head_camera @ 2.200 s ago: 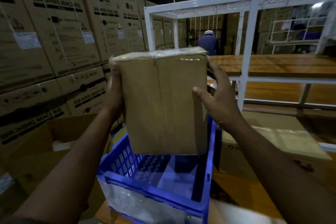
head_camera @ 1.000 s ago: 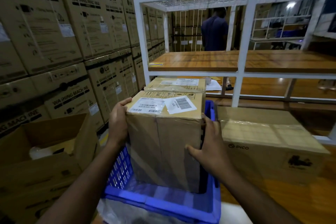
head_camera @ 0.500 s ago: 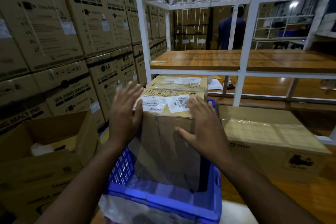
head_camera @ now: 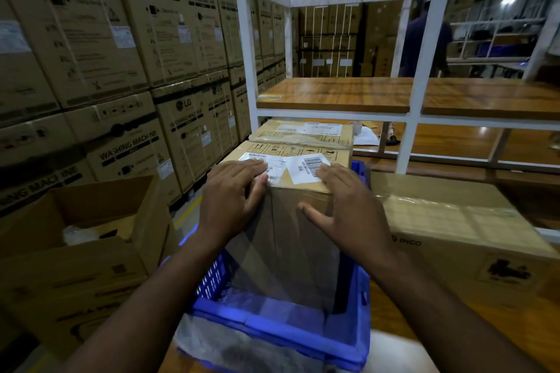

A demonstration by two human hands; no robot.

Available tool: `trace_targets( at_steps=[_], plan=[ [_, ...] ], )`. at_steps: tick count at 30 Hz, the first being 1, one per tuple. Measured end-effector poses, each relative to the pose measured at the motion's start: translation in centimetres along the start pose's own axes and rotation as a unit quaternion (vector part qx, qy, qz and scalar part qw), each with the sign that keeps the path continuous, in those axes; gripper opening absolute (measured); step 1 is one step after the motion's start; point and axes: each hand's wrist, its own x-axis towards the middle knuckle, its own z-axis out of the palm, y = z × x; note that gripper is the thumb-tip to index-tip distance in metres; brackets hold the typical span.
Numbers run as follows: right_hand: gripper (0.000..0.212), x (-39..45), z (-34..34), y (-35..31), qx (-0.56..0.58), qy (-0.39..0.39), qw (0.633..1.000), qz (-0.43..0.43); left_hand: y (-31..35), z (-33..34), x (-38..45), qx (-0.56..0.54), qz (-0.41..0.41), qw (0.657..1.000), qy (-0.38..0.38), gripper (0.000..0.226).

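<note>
A tall brown cardboard box (head_camera: 288,245) wrapped in clear film stands upright in a blue plastic crate (head_camera: 281,330). White barcode labels (head_camera: 306,171) are stuck on its top. My left hand (head_camera: 233,200) lies flat on the near left top edge, fingers straight. My right hand (head_camera: 342,206) rests flat on the near right top corner, with the thumb spread down the front face. A second labelled box (head_camera: 303,135) stands just behind the first.
A long PICO carton (head_camera: 454,236) lies to the right of the crate on the wooden table. An open cardboard box (head_camera: 91,236) sits at left. Stacked LG washing machine cartons (head_camera: 121,54) fill the left wall. A white shelf frame (head_camera: 424,70) stands behind, a person beyond it.
The box came down from in front of me into the crate. Both hands let go of its sides and now rest flat on its top.
</note>
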Motion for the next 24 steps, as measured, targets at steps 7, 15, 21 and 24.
trace_targets(
  at_steps=[7, 15, 21, 24],
  plan=[
    [0.082, -0.4, -1.1, -1.2, -0.034, -0.018, 0.999, -0.006, 0.5, -1.2, -0.4, 0.037, -0.003, 0.997, -0.067, 0.051],
    [0.059, -1.9, -2.8, -4.4, 0.078, 0.017, 0.989, -0.122, 4.9, -5.3, -3.0, 0.048, -0.068, 0.996, -0.034, 0.055],
    [0.056, -5.2, -3.3, -6.6, 0.189, -0.045, 0.968, -0.160, 8.3, -9.0, -8.7, 0.060, -0.140, 0.988, 0.002, 0.050],
    [0.055, -7.6, -3.3, -7.9, 0.240, -0.079, 0.949, -0.189, 10.0, -11.0, -12.7, 0.086, -0.180, 0.980, 0.019, 0.046]
  ],
)
